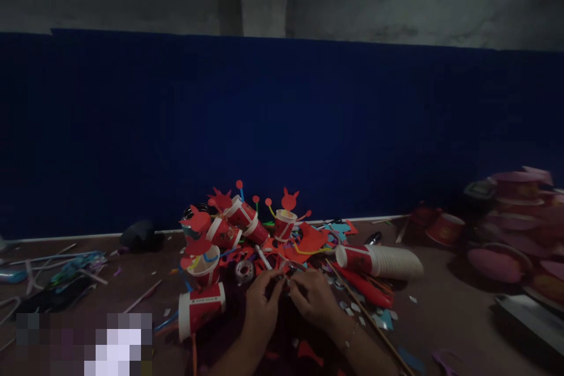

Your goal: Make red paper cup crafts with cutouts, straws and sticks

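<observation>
I'm getting a dim feed: the blue panel darkens toward both edges, the pile at right smears soft, and coarse pixelation masks the lower left corner.

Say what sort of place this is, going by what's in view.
Probably a makeshift craft workspace: red paper cups decorated with red cut-outs, a nested cup stack lying on its side, and scattered paper scraps suggest it.

Passable from above and over bare counter right of the cup stack; blocked ahead by decorated cups, at left by a lying cup, at right by a slanting stick.
</observation>
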Action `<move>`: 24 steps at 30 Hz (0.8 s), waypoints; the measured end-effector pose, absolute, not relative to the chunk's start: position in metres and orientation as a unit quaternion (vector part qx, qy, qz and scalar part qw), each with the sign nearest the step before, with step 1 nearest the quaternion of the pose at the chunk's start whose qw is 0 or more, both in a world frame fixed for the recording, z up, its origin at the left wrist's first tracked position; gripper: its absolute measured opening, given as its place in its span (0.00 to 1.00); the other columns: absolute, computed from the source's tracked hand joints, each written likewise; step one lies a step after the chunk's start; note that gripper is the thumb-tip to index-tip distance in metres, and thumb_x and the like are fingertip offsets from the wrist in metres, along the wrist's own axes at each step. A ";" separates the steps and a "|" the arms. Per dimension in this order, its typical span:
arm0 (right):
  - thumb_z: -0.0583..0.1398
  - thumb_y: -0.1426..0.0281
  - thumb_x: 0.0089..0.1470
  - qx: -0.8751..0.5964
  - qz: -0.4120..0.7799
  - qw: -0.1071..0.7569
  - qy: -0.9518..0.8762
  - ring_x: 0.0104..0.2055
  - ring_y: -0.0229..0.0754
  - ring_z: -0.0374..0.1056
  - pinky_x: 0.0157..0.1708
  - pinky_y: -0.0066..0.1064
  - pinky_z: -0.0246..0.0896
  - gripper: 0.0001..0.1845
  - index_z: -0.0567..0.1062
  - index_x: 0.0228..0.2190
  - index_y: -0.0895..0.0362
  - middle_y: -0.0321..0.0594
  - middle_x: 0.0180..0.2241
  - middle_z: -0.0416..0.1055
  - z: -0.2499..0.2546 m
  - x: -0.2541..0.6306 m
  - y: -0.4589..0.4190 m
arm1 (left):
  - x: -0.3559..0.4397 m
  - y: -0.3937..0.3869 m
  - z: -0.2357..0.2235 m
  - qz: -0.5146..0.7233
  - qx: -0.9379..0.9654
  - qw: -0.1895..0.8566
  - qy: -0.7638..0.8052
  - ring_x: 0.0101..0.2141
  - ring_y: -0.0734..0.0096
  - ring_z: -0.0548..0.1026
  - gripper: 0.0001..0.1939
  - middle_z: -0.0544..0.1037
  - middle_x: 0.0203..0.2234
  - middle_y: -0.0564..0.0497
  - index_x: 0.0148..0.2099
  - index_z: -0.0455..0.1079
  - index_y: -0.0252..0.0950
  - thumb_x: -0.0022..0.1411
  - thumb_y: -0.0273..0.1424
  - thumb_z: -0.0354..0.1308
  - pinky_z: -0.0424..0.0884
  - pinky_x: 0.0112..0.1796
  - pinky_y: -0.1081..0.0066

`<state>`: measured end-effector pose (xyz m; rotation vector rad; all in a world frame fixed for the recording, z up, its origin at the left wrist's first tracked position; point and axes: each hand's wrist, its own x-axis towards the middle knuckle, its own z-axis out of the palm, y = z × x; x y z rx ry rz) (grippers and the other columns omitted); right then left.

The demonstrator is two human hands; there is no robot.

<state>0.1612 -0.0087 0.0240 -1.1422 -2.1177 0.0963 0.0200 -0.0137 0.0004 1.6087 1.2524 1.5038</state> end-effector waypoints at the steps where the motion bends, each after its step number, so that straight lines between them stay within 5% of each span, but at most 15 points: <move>1: 0.49 0.73 0.52 -0.441 0.030 0.356 -0.823 0.17 0.35 0.56 0.22 0.28 0.46 0.16 0.63 0.14 0.55 0.33 0.13 0.62 0.024 0.161 -0.009 | 0.020 -0.014 0.001 0.562 0.608 0.306 0.470 0.34 0.62 0.77 0.07 0.80 0.31 0.47 0.35 0.73 0.37 0.55 0.31 0.55 0.73 0.37 0.64; 24: 0.49 0.72 0.53 -0.446 0.022 0.350 -0.823 0.18 0.35 0.59 0.24 0.27 0.46 0.16 0.64 0.16 0.56 0.34 0.14 0.64 0.016 0.161 -0.009 | 0.024 -0.016 0.005 0.532 0.630 0.323 0.465 0.32 0.66 0.74 0.07 0.76 0.29 0.49 0.35 0.69 0.37 0.60 0.31 0.50 0.69 0.35 0.69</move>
